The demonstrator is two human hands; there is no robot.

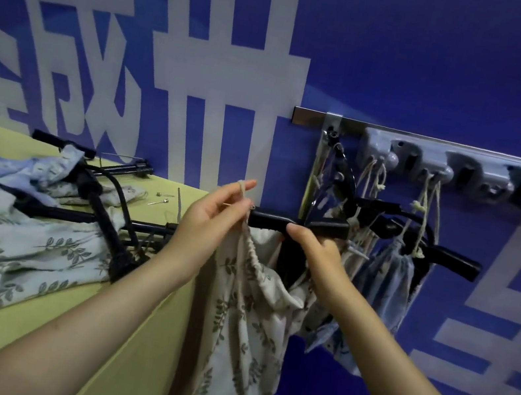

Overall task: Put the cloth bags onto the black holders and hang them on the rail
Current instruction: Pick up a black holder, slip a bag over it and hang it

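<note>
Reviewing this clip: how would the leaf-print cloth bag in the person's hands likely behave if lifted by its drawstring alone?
The cream leaf-print cloth bag sags in loose folds, so it is probably floppy and light. The left hand pinches its drawstring, where the mouth looks gathered; it would likely cinch further. The right hand grips the black holder.

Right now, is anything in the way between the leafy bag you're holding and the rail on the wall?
Partly. The leafy bag hangs on the black holder below the rail. Already hung bags and holders crowd the nearest hooks; hooks farther right look free.
</note>
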